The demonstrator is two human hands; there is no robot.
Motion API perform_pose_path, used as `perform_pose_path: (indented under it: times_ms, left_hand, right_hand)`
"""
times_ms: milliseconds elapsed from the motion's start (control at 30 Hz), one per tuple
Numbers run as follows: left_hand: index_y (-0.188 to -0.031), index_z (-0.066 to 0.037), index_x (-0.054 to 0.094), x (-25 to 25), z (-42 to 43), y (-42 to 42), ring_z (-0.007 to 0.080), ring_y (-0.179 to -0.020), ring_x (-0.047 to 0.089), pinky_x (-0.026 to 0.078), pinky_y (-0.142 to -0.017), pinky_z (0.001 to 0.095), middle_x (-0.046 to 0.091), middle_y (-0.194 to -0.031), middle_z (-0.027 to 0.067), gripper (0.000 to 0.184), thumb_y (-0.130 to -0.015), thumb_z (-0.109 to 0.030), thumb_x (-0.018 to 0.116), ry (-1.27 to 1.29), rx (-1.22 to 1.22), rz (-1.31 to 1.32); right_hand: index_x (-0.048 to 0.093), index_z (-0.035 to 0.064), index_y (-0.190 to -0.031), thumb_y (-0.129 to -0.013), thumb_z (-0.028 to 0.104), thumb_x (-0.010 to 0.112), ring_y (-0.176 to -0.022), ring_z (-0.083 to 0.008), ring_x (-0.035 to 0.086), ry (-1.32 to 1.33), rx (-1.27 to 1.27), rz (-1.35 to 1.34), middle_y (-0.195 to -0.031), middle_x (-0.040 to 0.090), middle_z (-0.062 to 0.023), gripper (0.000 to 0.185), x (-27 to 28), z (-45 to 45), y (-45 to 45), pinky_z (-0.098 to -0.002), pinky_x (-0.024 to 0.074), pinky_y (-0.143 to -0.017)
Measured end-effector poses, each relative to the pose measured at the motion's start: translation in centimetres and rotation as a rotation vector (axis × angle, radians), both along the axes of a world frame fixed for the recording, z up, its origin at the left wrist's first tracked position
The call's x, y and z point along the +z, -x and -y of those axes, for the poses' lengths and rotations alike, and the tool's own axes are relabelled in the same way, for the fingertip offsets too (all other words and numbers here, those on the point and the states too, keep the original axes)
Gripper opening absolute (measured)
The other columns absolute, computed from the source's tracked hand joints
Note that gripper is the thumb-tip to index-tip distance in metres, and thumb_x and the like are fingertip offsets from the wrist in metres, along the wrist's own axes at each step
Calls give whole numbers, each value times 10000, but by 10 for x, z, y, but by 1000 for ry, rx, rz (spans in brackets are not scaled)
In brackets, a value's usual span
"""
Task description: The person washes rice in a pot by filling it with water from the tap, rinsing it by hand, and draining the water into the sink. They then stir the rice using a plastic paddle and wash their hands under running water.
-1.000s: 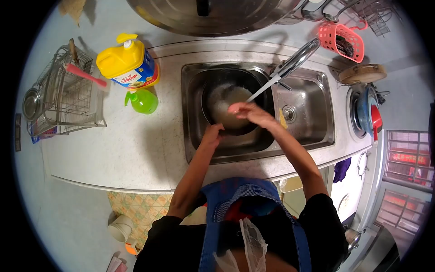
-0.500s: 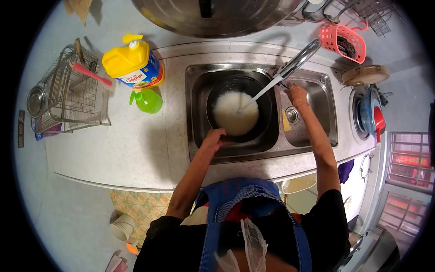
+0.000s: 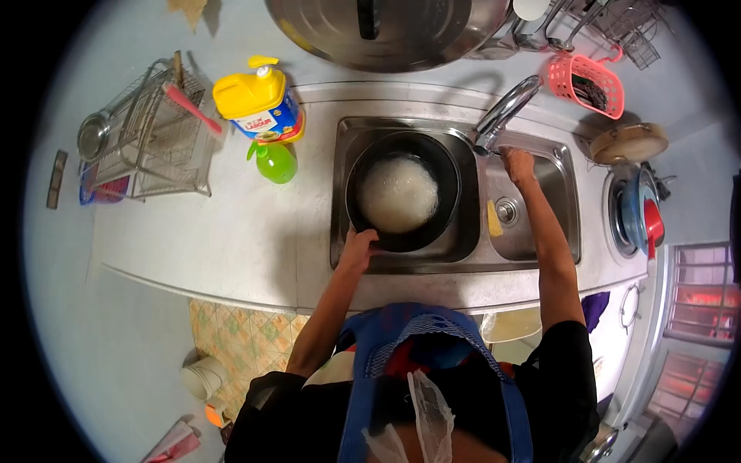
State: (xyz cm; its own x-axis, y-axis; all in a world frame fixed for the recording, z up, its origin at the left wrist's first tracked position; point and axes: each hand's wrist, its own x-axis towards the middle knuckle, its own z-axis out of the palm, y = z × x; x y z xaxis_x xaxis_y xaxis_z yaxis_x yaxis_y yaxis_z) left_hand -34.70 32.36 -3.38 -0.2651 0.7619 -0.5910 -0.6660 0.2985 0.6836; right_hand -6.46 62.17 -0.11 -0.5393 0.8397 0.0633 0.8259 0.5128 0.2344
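Observation:
A black pot sits in the left basin of a steel double sink. Cloudy, whitish water fills its inside; what lies under the surface is hard to tell. My left hand grips the pot's near-left rim, thumb over the edge. Over the right basin, my right hand has its fingers curled closed at the lower end of the chrome faucet, seemingly round its handle, which the fingers mostly hide. No water runs from the faucet.
A yellow sponge lies in the right basin. Left of the sink stand a yellow detergent jug, a green pump bottle and a wire dish rack. A pink basket hangs at back right. A large steel lid is behind the sink.
The stream from the faucet into the pot has stopped. The pot sits slightly further left in its basin, my left hand still on its rim. The view has shifted a little.

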Motion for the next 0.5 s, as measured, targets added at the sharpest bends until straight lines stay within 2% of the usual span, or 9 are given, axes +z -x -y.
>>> perform_pose_path:
  times_ms: [100,167,200,300,333,500]
  left_hand:
    - [-880,67,512,23,2,0,262,-836,550,513,-659,434,552,-896,153,205,-685,16,476,21,7,-33]
    - [-894,75,507,39,-3,-7,269,-845,546,499,-718,459,544,-929,161,211,-694,28,465,-56,-60,175]
    - [-919,89,494,37,-6,-14,292,-883,538,470,-788,484,532,-972,173,230,-700,42,442,-66,-53,249]
    - [-943,101,480,46,1,-35,316,-937,524,443,-826,508,517,-1017,184,258,-698,40,429,-55,-105,366]
    - [-937,103,502,50,6,-44,321,-924,527,450,-817,505,543,-960,186,269,-693,17,430,-21,-89,345]
    - [-960,91,495,78,45,-56,309,-928,529,458,-822,479,542,-969,178,287,-698,-20,455,33,-73,373]
  right_hand:
    - [598,122,-864,-796,184,454,-716,-285,603,39,-26,2,-771,615,-119,170,2,-3,4,-395,476,-602]
    - [599,107,-856,-803,194,442,-731,-292,603,70,-14,-9,-776,613,-128,187,-2,-8,2,-405,477,-621]
    - [601,97,-835,-809,197,432,-735,-301,600,84,-21,-5,-777,611,-136,198,-2,-10,1,-409,477,-631]
    - [607,82,-804,-818,200,419,-739,-316,596,113,-12,-46,-784,607,-152,222,-10,-18,-2,-410,478,-636]
    - [610,78,-795,-820,201,418,-738,-322,594,125,-21,-90,-790,605,-160,230,-14,-20,-3,-407,479,-633]
    - [622,102,-822,-800,181,445,-758,-319,593,153,11,-66,-821,609,-151,196,-14,-23,-3,-402,476,-643]
